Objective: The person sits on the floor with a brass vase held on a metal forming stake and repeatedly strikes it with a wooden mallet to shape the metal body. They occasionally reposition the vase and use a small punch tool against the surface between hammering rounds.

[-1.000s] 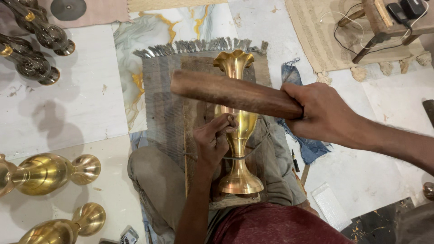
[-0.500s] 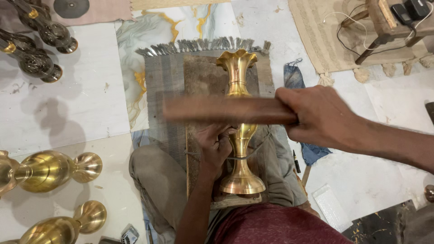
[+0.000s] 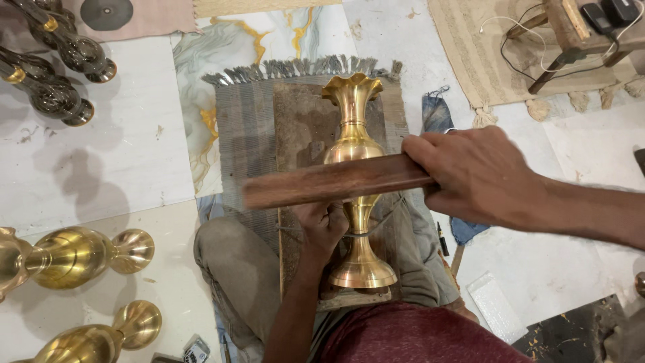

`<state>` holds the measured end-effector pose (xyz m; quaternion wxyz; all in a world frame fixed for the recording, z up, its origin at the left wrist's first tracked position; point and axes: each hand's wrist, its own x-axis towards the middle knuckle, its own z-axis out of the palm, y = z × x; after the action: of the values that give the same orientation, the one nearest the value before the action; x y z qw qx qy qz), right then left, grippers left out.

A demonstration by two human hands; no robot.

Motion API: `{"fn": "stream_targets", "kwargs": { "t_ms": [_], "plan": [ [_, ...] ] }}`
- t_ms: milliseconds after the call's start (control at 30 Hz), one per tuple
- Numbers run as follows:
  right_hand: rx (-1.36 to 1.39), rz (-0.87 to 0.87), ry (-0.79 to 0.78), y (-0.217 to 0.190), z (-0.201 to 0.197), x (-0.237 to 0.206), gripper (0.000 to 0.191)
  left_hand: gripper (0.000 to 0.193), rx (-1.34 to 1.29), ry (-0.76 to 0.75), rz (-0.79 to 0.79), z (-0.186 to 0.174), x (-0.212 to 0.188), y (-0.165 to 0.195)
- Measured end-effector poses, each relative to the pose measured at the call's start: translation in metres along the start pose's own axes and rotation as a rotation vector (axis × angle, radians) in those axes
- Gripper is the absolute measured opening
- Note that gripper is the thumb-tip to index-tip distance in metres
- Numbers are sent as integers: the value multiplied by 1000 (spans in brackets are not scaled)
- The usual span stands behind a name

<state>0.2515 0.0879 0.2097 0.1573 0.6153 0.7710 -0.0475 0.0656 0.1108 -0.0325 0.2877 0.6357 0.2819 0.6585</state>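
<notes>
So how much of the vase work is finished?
Two shiny brass vases lie on the floor at one side. In hand: the left hand grips the brass vase while the right hand swings a wooden bat. Dark vases lie unpolished.

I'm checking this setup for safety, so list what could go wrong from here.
1. The left hand sits at the fluted brass vase right under the blurred, moving brown wooden bat that the right hand grips; a stray blow could hit its fingers.
2. The vase lies on a narrow wooden board across the lap; it might roll or slip.
</notes>
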Motion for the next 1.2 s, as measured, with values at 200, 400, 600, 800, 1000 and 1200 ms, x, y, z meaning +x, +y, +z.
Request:
{"fn": "stream_targets", "kwargs": {
  "t_ms": [200, 400, 600, 800, 1000, 1200],
  "plan": [
    [-42, -29, 2, 3, 5, -2, 34, 41, 14, -15, 15, 1, 0, 3],
    [-33, -46, 45, 2, 5, -3, 27, 40, 29, 10, 58, 0, 1, 8],
    [0, -74, 74, -6, -4, -10, 30, 37, -25, -34, 30, 3, -7, -2],
    [130, -99, 44, -17, 23, -16, 20, 29, -442, 52, -144, 7, -4, 10],
    [324, -497, 165, -77, 90, -64, 40, 39, -448, 383, -480, -12, 26, 24],
    [-277, -444, 678, -119, 143, -77, 29, 39, -469, 393, -575, -18, 33, 17]
  ]
}}
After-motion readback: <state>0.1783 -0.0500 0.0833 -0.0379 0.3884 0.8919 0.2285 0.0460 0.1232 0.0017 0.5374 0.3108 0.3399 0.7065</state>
